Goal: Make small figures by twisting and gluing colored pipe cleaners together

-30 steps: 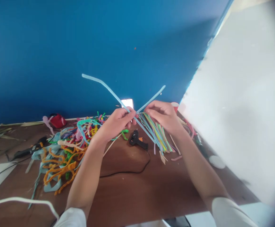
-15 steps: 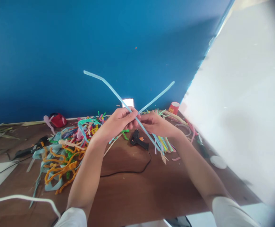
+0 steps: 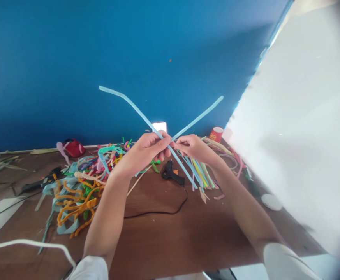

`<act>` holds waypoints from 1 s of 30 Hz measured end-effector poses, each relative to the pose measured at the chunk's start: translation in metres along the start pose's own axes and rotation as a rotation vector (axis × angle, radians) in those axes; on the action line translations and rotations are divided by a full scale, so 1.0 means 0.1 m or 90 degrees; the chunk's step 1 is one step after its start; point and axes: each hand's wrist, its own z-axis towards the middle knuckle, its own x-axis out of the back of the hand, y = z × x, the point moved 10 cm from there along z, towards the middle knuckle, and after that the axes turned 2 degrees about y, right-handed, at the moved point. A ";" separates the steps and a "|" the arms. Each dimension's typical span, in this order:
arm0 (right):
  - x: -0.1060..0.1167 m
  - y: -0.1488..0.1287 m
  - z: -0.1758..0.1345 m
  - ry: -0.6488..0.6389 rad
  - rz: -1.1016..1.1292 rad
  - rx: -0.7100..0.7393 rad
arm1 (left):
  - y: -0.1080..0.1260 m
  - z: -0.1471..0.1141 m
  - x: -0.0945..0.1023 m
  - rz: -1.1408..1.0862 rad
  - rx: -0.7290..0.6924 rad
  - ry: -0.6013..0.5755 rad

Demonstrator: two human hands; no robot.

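My left hand (image 3: 146,151) is clamping one long pale-blue stem (image 3: 140,112) right where a second pale-blue stem (image 3: 199,118) is crossing it, the pair making an X above the bench (image 3: 158,241). My one right hand (image 3: 194,147) is curling its fingers in just beside that crossing, though I cannot tell whether they are gripping anything. Below, one black glue gun (image 3: 172,174) is lying between one tangled heap (image 3: 79,194) and one bundle of stems (image 3: 201,173) I am finding too crowded to count, with one red cup (image 3: 216,135) standing behind.

Crossed pipe cleaners (image 3: 139,112) in fingers (image 3: 161,145)
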 end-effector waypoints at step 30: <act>0.11 0.37 0.14 0.079 -0.023 -0.013 | 0.00 0.03 0.02 0.014 -0.017 0.018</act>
